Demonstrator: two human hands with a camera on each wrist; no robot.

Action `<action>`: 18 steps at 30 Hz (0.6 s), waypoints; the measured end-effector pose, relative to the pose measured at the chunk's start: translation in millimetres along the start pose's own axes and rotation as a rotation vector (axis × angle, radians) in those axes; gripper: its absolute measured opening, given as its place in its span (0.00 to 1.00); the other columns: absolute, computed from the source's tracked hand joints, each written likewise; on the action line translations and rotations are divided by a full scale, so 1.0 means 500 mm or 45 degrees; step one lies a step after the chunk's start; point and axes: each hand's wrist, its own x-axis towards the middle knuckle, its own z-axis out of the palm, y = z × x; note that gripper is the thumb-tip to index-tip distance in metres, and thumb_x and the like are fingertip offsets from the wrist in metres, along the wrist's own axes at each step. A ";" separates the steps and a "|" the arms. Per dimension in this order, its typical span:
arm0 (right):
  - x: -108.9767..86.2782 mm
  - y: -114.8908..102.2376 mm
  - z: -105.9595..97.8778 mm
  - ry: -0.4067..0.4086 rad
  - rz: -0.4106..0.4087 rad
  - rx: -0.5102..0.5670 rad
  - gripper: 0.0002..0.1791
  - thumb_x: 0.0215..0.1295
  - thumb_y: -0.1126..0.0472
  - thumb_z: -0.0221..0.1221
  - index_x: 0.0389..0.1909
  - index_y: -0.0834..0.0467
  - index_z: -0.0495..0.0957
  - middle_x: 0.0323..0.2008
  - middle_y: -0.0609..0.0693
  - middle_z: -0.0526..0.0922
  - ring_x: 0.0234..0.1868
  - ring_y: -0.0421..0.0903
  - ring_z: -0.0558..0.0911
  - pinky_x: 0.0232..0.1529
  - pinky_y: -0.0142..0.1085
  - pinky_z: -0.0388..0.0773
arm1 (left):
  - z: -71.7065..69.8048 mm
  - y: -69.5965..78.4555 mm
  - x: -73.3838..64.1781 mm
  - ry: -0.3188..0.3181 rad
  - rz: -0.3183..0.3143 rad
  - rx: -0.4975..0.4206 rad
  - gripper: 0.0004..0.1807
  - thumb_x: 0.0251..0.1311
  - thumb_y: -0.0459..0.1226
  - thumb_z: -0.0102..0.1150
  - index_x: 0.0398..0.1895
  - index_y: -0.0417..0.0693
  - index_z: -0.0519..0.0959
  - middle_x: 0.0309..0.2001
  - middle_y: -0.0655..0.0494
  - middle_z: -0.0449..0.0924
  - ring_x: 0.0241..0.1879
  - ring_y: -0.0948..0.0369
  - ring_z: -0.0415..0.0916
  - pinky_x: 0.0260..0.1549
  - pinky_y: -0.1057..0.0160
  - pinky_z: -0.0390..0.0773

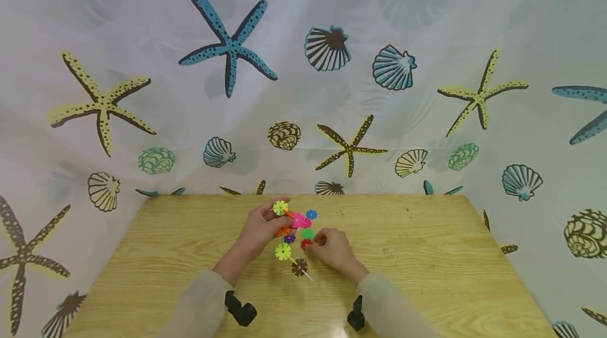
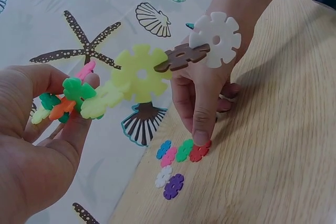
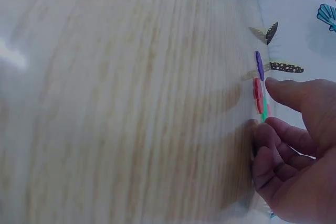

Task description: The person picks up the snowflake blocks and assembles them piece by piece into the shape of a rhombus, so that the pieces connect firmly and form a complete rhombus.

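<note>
My left hand holds a chain of joined notched plastic discs, pinched between thumb and fingers. Along it run orange, green and pink pieces, a yellow disc, a brown disc and a white disc at the far end. The chain hangs raised over the table. At the table, my right hand has a fingertip on the red disc. Its thumb stands apart from the bent index finger, with the other fingers curled in the right wrist view.
Beside the red disc lie a green disc, a pink disc, a blue disc, a white disc and a purple disc. A shell-and-starfish cloth hangs behind the wooden table.
</note>
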 end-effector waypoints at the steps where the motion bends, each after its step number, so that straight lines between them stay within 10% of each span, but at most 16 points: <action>1: 0.000 0.000 0.002 0.000 0.013 -0.008 0.17 0.64 0.53 0.73 0.43 0.63 0.86 0.37 0.53 0.87 0.37 0.44 0.81 0.39 0.39 0.82 | 0.000 -0.001 0.000 0.000 -0.003 0.000 0.32 0.69 0.25 0.61 0.76 0.46 0.71 0.46 0.50 0.86 0.35 0.56 0.89 0.42 0.60 0.90; 18: 0.006 -0.016 0.019 -0.018 0.040 -0.135 0.16 0.64 0.55 0.73 0.48 0.60 0.86 0.30 0.48 0.81 0.29 0.42 0.75 0.29 0.36 0.72 | -0.003 -0.002 -0.003 0.026 -0.012 0.031 0.31 0.69 0.26 0.62 0.75 0.46 0.72 0.48 0.46 0.85 0.35 0.59 0.89 0.42 0.63 0.90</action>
